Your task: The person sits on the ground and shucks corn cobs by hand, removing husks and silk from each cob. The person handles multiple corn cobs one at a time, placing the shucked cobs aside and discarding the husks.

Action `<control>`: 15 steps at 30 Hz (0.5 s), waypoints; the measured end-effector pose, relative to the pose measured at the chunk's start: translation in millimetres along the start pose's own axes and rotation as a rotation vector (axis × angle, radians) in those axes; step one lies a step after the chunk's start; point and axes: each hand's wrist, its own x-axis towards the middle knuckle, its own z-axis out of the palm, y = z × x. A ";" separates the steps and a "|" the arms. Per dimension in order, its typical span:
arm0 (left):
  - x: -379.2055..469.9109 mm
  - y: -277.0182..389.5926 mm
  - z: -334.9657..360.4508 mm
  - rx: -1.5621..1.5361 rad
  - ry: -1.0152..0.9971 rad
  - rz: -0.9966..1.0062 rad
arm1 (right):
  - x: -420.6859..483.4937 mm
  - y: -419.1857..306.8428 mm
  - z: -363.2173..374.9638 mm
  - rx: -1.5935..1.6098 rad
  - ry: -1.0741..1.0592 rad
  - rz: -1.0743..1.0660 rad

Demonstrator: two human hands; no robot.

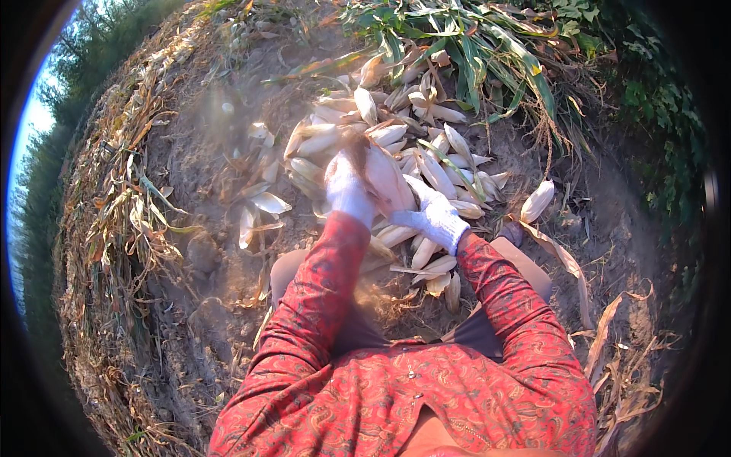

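Observation:
Both my hands wear white knitted gloves and meet over a heap of corn ears in pale dry husks (437, 174). My left hand (349, 183) is around the upper part of an ear of corn in its husk (388, 177), with brown silk at its tip; the fingers are blurred. My right hand (434, 214) is at the lower end of the same ear, its thumb stretched towards my left hand. The ear hides some of the fingers. Other husked-over ears lie just beneath and beyond my hands.
Green and dry corn stalks (474, 45) lie beyond the heap. Loose husk pieces (271, 203) are on the soil to the left, near a long row of dry stalks (137, 217). A single ear (537, 201) lies at the right, and leafy plants (657, 108) stand farther right.

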 end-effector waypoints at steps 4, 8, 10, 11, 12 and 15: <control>8.1 -5.7 -15.7 0.125 -0.146 0.282 | 9.7 12.0 13.1 0.005 0.257 -0.045; 13.0 -8.4 -14.0 -0.047 -0.157 0.159 | 0.2 17.2 38.9 0.014 0.099 0.070; 11.7 -9.0 -10.3 -0.097 -0.230 0.097 | -5.5 16.0 45.9 0.187 0.096 0.098; 10.5 -8.7 -8.9 -0.117 -0.250 0.092 | -7.0 14.4 47.4 0.273 0.097 0.112; 8.7 -8.2 -7.5 -0.124 -0.260 0.092 | -7.6 12.4 42.3 0.302 0.069 0.212; 2.3 -2.4 -2.4 -0.156 -0.293 0.104 | -0.4 3.8 24.1 0.374 0.122 0.334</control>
